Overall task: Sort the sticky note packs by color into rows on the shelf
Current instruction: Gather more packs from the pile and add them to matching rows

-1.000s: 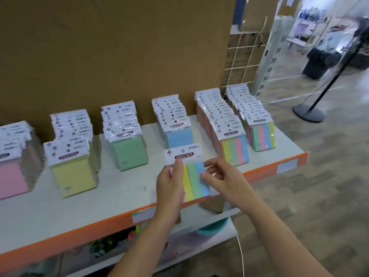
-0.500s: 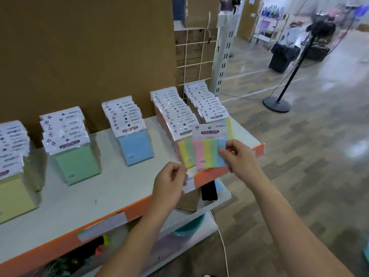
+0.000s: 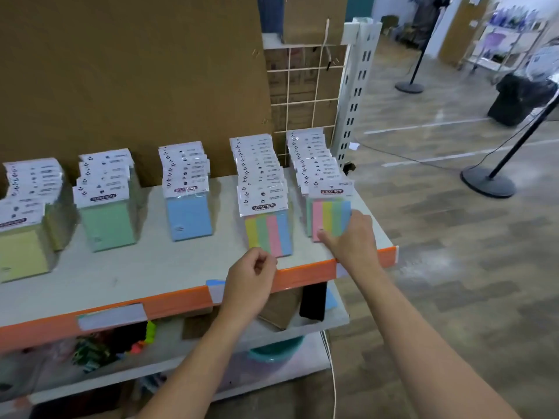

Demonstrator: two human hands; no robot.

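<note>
striped pack (image 3: 331, 216): upright at the front of the rightmost row (image 3: 311, 158), at the right end of the shelf (image 3: 151, 267), against the packs behind it.
right hand (image 3: 355, 240): pinches the pack's lower right corner, thumb on the front face.
left hand (image 3: 252, 278): fingers loosely curled, holding nothing, hovering just off the shelf's orange edge.
handling: looks light; the paper block seems stiff enough to stand, but the clear wrap is probably slippery and the card header bends easily.
where to hold: likely best by the block's lower edges, not the header.
neighbours: a second striped row (image 3: 260, 173), then blue (image 3: 186, 176), green (image 3: 104, 182) and yellow (image 3: 24, 192) rows to the left.
surface: smooth pale board, so a pack could slide or topple forward.
room: cardboard backing (image 3: 121, 71), wire grid (image 3: 302, 86), wood-pattern floor (image 3: 453, 267), a black stand base (image 3: 487, 179).
</note>
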